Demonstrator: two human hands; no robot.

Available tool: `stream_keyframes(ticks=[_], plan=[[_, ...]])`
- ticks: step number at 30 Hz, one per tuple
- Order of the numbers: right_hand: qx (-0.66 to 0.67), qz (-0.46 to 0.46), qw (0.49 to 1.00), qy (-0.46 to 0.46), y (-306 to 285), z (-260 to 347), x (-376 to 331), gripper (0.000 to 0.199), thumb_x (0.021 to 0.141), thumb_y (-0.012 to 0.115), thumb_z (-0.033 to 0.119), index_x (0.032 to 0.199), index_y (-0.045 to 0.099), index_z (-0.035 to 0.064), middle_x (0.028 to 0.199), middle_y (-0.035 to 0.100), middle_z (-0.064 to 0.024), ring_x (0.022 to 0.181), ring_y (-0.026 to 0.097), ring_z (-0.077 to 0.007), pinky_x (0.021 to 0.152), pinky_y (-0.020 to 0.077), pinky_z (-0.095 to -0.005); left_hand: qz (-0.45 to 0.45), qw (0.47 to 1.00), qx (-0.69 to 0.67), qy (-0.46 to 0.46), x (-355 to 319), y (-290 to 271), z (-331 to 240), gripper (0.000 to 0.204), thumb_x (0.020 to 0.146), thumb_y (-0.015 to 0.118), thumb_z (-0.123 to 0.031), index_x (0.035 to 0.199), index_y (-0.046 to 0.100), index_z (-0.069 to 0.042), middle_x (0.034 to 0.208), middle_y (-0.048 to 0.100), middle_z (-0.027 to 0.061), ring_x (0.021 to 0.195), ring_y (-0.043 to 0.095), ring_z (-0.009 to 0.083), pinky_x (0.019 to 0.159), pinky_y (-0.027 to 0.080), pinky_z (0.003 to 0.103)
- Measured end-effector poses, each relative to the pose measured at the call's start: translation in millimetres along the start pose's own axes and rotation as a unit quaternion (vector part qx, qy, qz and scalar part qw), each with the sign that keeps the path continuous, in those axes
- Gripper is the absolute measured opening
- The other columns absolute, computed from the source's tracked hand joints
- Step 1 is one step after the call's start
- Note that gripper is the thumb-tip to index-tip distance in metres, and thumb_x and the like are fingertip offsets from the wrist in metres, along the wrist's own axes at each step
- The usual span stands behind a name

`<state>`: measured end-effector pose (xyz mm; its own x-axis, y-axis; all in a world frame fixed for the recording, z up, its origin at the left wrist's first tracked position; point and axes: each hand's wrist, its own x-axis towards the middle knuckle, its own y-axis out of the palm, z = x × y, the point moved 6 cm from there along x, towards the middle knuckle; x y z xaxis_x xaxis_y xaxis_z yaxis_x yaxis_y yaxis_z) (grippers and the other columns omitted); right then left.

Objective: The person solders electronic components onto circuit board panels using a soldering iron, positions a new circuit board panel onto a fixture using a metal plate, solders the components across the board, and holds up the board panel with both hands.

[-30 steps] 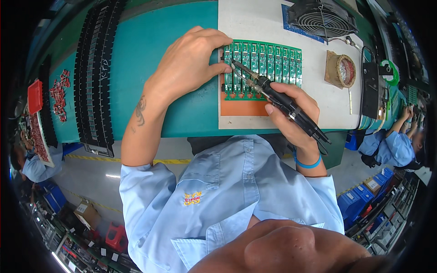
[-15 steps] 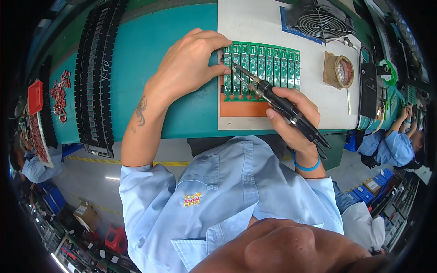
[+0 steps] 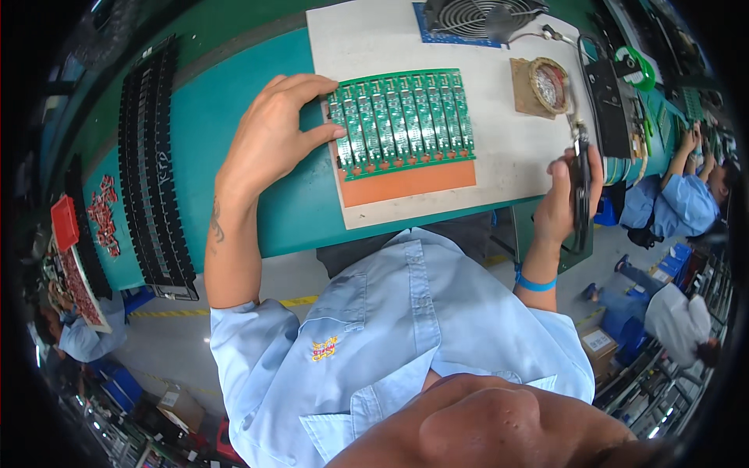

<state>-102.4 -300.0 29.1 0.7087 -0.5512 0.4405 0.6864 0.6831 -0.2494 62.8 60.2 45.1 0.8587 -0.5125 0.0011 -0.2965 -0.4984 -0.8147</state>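
Observation:
My left hand (image 3: 273, 129) rests at the left edge of a green circuit board panel (image 3: 402, 121), thumb and forefinger pressed on it a little apart. The panel is split into several narrow strips and lies on an orange board (image 3: 413, 185). Off to the right, my right hand (image 3: 558, 199) is closed round a black soldering iron (image 3: 581, 175), held upright with a metal guide at its front end. The iron's front end is beside a round brown cup (image 3: 548, 86) with silvery stuff inside; its very tip is blurred.
White sheeting (image 3: 507, 156) lies under the boards on the green table mat (image 3: 292, 210). A black fan (image 3: 488, 17) stands at the back, a black box (image 3: 607, 109) at the right. Leftward are black slotted racks (image 3: 152, 179), small red parts (image 3: 104, 214) and a red tray (image 3: 65, 222). Co-workers sit on both sides.
My right hand has carried the soldering iron away from the panel, rightward to the cup, and turned it upright. My left hand stays at the panel's left edge. The whole view has shifted.

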Motion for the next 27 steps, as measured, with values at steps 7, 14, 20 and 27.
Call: stream_keyframes(ticks=[7, 14, 20, 27], plan=[[0.126, -0.049, 0.985, 0.107, -3, -37, -4, 0.046, 0.095, 0.074, 0.005, 0.139, 0.063, -0.0014, 0.121, 0.074, -0.0165, 0.095, 0.071, -0.0186, 0.086, 0.0579, -0.0320, 0.006, 1.000, 0.005, -0.007, 2, 1, 3, 0.047, 0.079, 0.088, -0.009, 0.123, 0.074, -0.001, 0.125, 0.075, 0.0075, 0.109, 0.068, 0.0254, 0.101, 0.053, 0.037], [0.031, -0.023, 0.998, 0.056, 2, -32, -8, 0.042, 0.098, 0.070, 0.006, 0.139, 0.062, -0.0021, 0.111, 0.072, -0.0179, 0.081, 0.063, -0.0156, 0.073, 0.0538, -0.0258, 0.022, 1.000, -0.018, -0.008, 4, -3, 4, 0.054, 0.077, 0.090, -0.012, 0.127, 0.072, -0.001, 0.130, 0.072, 0.0109, 0.113, 0.067, 0.0273, 0.104, 0.052, 0.038], [0.045, -0.030, 0.998, 0.023, 3, -21, -4, 0.042, 0.090, 0.075, -0.001, 0.131, 0.067, 0.0003, 0.119, 0.074, -0.0123, 0.097, 0.071, -0.0194, 0.091, 0.0552, -0.0297, -0.113, 0.982, -0.014, 0.151, 5, -3, -56, 0.073, 0.076, 0.093, -0.022, 0.140, 0.065, -0.002, 0.139, 0.066, 0.0132, 0.125, 0.061, 0.0322, 0.109, 0.048, 0.042], [0.059, -0.019, 0.998, -0.034, 6, -14, -1, 0.041, 0.087, 0.074, -0.003, 0.127, 0.068, -0.0008, 0.111, 0.072, -0.0126, 0.091, 0.068, -0.0208, 0.085, 0.0552, -0.0304, -0.019, 0.972, 0.102, 0.212, 4, 62, -128, 0.074, 0.081, 0.087, -0.042, 0.141, 0.064, -0.005, 0.150, 0.053, 0.0157, 0.132, 0.052, 0.0363, 0.113, 0.037, 0.051]])
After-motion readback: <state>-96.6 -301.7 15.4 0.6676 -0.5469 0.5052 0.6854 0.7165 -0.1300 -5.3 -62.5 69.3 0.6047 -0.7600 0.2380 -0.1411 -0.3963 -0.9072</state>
